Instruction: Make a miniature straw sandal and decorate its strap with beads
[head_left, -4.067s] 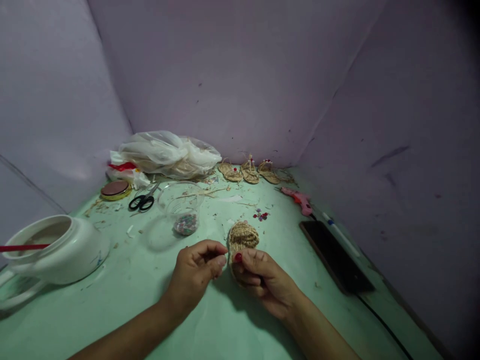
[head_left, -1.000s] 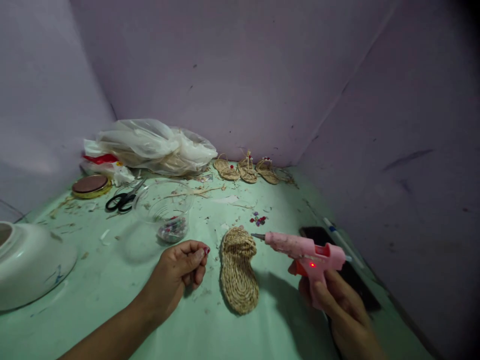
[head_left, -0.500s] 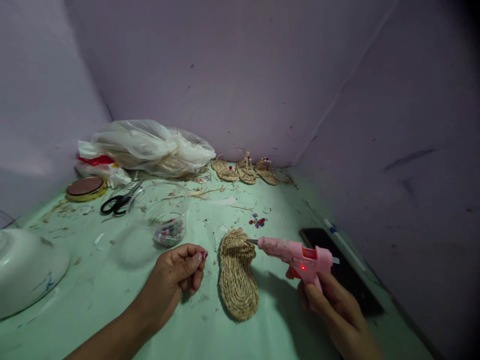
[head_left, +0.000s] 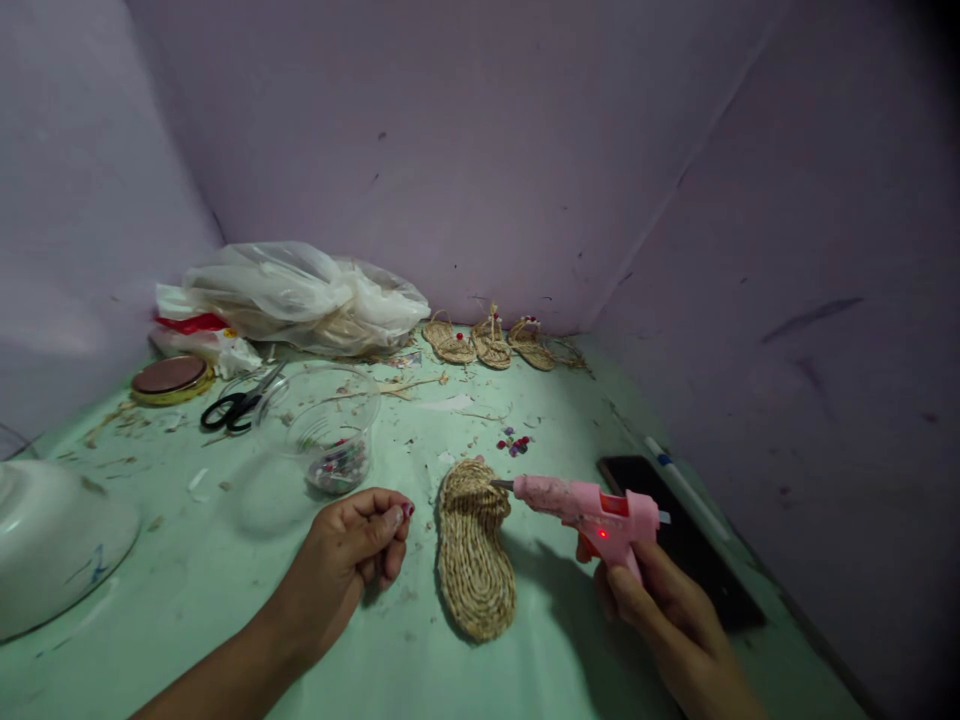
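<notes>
A slipper of braided straw (head_left: 477, 570), with a strap across its toe end, lies on the table in front of me. My right hand (head_left: 660, 610) is wrapped round a pink glue gun (head_left: 585, 505) whose red light is lit. The nozzle points left and reaches the slipper's strap; whether it touches cannot be told. To the left of the slipper, my left hand (head_left: 360, 540) pinches a small red bead (head_left: 408, 509) between thumb and forefinger. Beyond the slipper sits a little heap of red and purple beads (head_left: 515, 443).
Left of centre stands a clear plastic tub (head_left: 337, 440) with beads, beside black-handled scissors (head_left: 236, 405). A white bowl (head_left: 60, 545) lies upturned at the left. Behind are a plastic bag (head_left: 300, 295) and several small straw slippers (head_left: 493, 345). A dark phone (head_left: 697, 560) lies at the right.
The glue gun has shifted very slightly left, its nozzle still at the strap. My left hand keeps its place with the bead.
</notes>
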